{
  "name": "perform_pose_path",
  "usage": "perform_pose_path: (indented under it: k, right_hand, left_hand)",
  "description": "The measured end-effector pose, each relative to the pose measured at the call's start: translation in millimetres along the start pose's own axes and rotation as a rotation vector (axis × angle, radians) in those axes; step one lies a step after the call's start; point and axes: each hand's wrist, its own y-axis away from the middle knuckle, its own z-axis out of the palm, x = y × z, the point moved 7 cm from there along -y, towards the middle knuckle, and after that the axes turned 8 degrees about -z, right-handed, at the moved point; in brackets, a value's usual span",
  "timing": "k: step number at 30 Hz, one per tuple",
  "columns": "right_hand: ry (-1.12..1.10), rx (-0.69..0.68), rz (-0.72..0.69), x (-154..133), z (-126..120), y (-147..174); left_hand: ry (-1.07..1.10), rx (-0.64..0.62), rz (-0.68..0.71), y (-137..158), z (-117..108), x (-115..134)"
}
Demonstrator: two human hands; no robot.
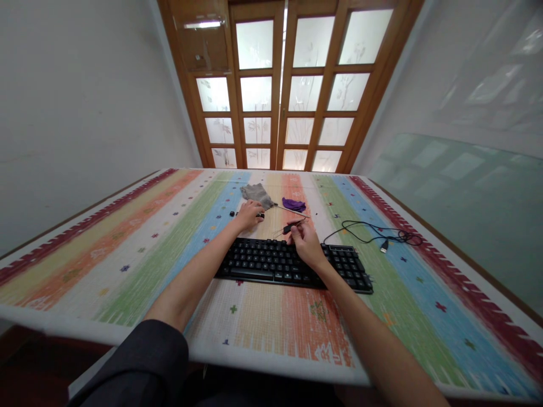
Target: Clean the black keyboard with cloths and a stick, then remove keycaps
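A black computer keyboard [263,263] lies across the striped cloth in front of me, with my right forearm reaching over its right part. Just above its back edge, my right hand [306,242] is closed around a wire keycap puller [288,228]; its black handle and thin wire prongs point left. My left hand [250,215] reaches beyond the keyboard, fingers bent down at a small black keycap [260,215] on the cloth. Another black keycap [232,214] lies just left of that hand. Whatever sits under the palm is hidden.
Behind the hands lie a grey cloth [257,195], a purple cloth [293,204] and a thin stick [292,211]. The keyboard's USB cable [365,223] loops to the right, its plug [384,246] on the striped tablecloth [169,254]. Walls flank the table.
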Motion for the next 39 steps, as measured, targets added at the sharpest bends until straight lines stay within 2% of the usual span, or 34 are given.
perform_pose_path:
  k: [7,11,16,21,27,34,39]
  right_hand:
    - [0.165,-0.055,-0.057,-5.6,3.0,2.3]
    - [0.237,-0.089,-0.080,-4.8,7.4,3.8]
    - [0.258,-0.106,-0.092,-2.0,12.7,4.9]
    - [0.274,-0.087,-0.083,0.7,14.3,4.4]
    - [0.304,-0.065,-0.070,-1.6,15.8,2.2]
    - [0.345,-0.050,-0.059,-6.8,18.4,0.3]
    - [0.413,-0.110,-0.159,-17.5,33.4,-0.4]
  left_hand:
    - [0.025,0.042,0.027,20.6,-16.6,6.4]
    - [0.062,0.053,0.069,39.3,-22.4,18.6]
    - [0.120,0.000,0.130,68.5,-21.2,45.8]
    - [0.188,-0.054,0.099,92.5,-20.0,59.1]
    - [0.286,-0.068,0.044,99.8,-22.5,55.4]
    - [0.348,-0.080,0.043,102.9,-25.3,56.2]
    - [0.371,-0.083,0.058,104.9,-23.1,55.3]
